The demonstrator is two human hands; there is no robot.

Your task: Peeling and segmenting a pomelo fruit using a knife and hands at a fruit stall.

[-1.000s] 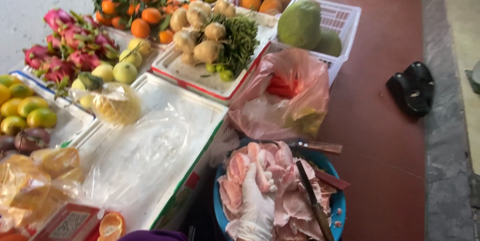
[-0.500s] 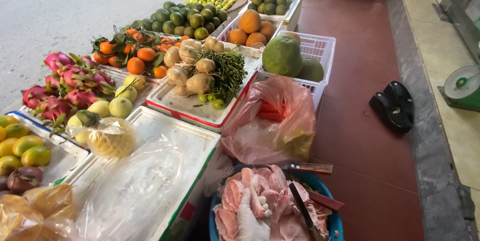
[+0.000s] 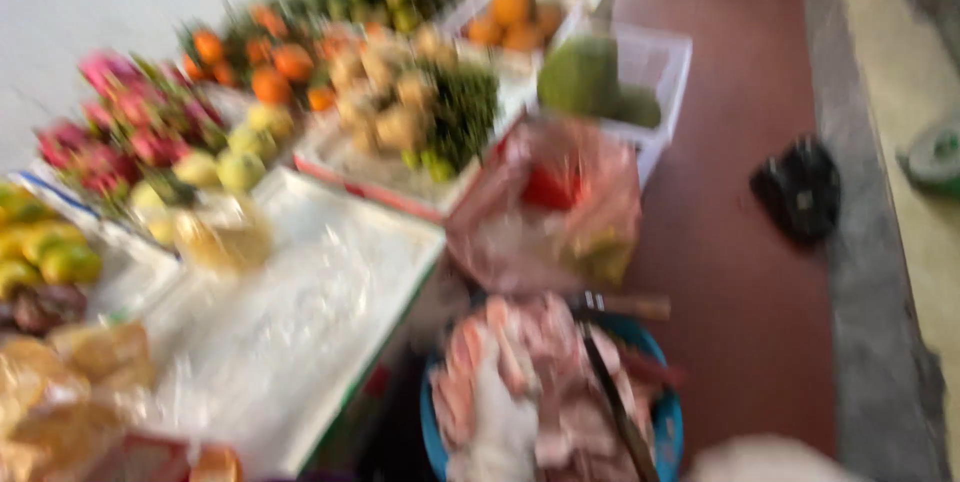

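The view is badly motion-blurred. A blue basin [image 3: 655,412] near the bottom holds pink, meat-like pieces [image 3: 545,352]. A white-gloved shape, apparently my left hand [image 3: 500,422], lies on them, its fingers too blurred to read. A dark knife-like tool [image 3: 615,402] lies across the basin beside it. A pale blur at the bottom edge may be my right hand [image 3: 770,460]. A pink plastic bag [image 3: 560,207] with something red inside sits just beyond the basin.
Trays of fruit fill the left: dragon fruit [image 3: 120,132], oranges [image 3: 280,67], yellow mangoes [image 3: 45,247], and a tray under clear plastic [image 3: 300,312]. A white basket [image 3: 660,62] holds a large green fruit [image 3: 585,72]. Dark sandals [image 3: 800,187] lie on the red floor [image 3: 740,292].
The view has swung and gone blurry. The basin and the white-gloved shape keep the same place relative to each other. A pale blur has come in at the bottom right edge.
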